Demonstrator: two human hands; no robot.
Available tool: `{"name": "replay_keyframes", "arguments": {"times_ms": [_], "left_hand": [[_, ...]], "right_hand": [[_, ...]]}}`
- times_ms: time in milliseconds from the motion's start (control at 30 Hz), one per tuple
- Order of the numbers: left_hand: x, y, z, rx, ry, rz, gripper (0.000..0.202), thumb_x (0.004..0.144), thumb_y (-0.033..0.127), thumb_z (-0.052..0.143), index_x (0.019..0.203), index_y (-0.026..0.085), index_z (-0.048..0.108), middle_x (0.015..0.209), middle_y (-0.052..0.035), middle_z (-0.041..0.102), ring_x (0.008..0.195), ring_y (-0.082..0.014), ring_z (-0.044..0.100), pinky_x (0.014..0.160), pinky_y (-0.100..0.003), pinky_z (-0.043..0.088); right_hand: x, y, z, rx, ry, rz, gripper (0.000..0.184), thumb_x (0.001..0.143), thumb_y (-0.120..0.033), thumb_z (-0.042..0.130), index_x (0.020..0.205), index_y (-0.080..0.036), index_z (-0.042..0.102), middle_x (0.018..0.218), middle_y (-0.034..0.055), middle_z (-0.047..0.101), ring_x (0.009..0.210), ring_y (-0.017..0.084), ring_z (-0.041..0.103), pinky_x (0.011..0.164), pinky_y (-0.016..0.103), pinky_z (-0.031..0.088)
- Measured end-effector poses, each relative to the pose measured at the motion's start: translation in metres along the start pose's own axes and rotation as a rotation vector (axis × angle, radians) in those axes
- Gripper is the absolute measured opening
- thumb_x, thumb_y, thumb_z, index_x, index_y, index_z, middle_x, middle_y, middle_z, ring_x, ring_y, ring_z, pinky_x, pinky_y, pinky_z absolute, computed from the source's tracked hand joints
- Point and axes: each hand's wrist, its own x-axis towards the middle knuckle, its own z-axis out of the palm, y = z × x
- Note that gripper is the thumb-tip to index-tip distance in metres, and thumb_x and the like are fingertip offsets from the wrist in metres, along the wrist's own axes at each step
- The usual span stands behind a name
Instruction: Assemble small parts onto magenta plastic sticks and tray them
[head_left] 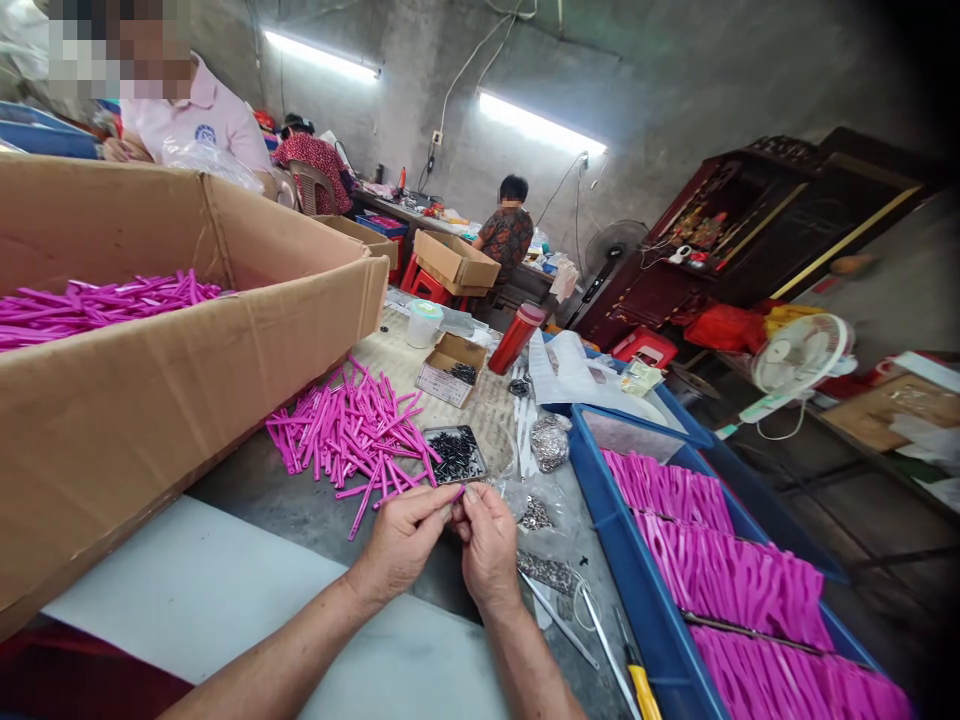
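Observation:
My left hand (409,535) and my right hand (486,540) meet over the near part of the table, fingertips pinched together. A bit of a purple strip (459,493) shows between them; the rest of it is covered by my fingers. Just beyond my left hand lies a loose pile of purple strips (349,425). A small metal tray (478,462) with black pins (451,452) sits right past my fingertips. To the right of my right hand, an open plastic bag holds small metal parts (535,513).
A large cardboard box (135,420) of purple strips stands left. On the right is a blue crate (637,590) with rows of purple strips, beside a yellow-handled screwdriver (641,685). Farther back are a small box (442,385) and a red flask (516,338). Several people sit beyond.

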Motion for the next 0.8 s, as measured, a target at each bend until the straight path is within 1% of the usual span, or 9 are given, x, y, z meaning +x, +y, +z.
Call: {"name": "replay_keyframes", "arguments": {"times_ms": [100,267,433,633,733,800], "left_hand": [[0.001,-0.001,0.000,-0.012,0.004,-0.010,0.027,0.073,0.011,0.047,0.094,0.015,0.064,0.077,-0.0050,0.065,0.068,-0.0134,0.058,0.064,-0.024,0.048],[0.001,-0.002,0.000,-0.055,0.020,-0.044,0.026,0.073,0.013,0.047,0.093,0.016,0.064,0.075,-0.0044,0.064,0.067,-0.0135,0.058,0.058,-0.022,0.048],[0.000,0.001,0.001,-0.094,0.007,-0.060,0.025,0.072,0.013,0.048,0.090,0.016,0.065,0.074,-0.0044,0.064,0.062,-0.0121,0.057,0.051,-0.020,0.047],[-0.001,0.012,0.004,-0.046,-0.027,-0.041,0.026,0.073,0.015,0.047,0.092,0.015,0.065,0.072,-0.0049,0.062,0.062,-0.0124,0.055,0.048,-0.019,0.045],[-0.003,0.021,0.006,0.006,-0.056,-0.020,0.027,0.073,0.015,0.046,0.093,0.015,0.065,0.068,-0.0041,0.060,0.061,-0.0124,0.054,0.048,-0.020,0.044],[-0.005,0.026,0.007,0.025,-0.071,-0.002,0.027,0.074,0.015,0.046,0.093,0.016,0.064,0.068,-0.0040,0.060,0.062,-0.0126,0.054,0.049,-0.020,0.044]], "right_hand": [[0.000,0.000,0.000,0.004,-0.017,0.006,0.023,0.072,-0.036,0.051,0.062,-0.017,0.046,0.049,-0.0067,0.036,0.041,0.005,0.028,0.039,0.018,0.020],[-0.001,0.001,-0.002,-0.009,-0.045,-0.005,0.025,0.075,-0.037,0.048,0.062,-0.016,0.046,0.050,-0.0066,0.036,0.043,0.005,0.027,0.040,0.018,0.021],[-0.001,-0.001,-0.003,-0.025,-0.047,0.010,0.027,0.073,-0.039,0.051,0.059,-0.016,0.046,0.049,-0.0059,0.039,0.042,0.006,0.030,0.040,0.018,0.023],[-0.007,-0.010,-0.008,0.001,-0.037,-0.037,0.018,0.070,-0.033,0.056,0.065,-0.016,0.052,0.051,-0.0058,0.044,0.046,0.006,0.037,0.044,0.018,0.030],[-0.012,-0.016,-0.011,0.047,-0.046,-0.045,0.013,0.070,-0.030,0.058,0.069,-0.017,0.053,0.054,-0.0060,0.046,0.048,0.007,0.040,0.047,0.018,0.032],[-0.015,-0.019,-0.012,0.077,-0.048,-0.048,0.013,0.069,-0.029,0.058,0.070,-0.018,0.053,0.055,-0.0062,0.046,0.049,0.006,0.040,0.047,0.018,0.033]]}}
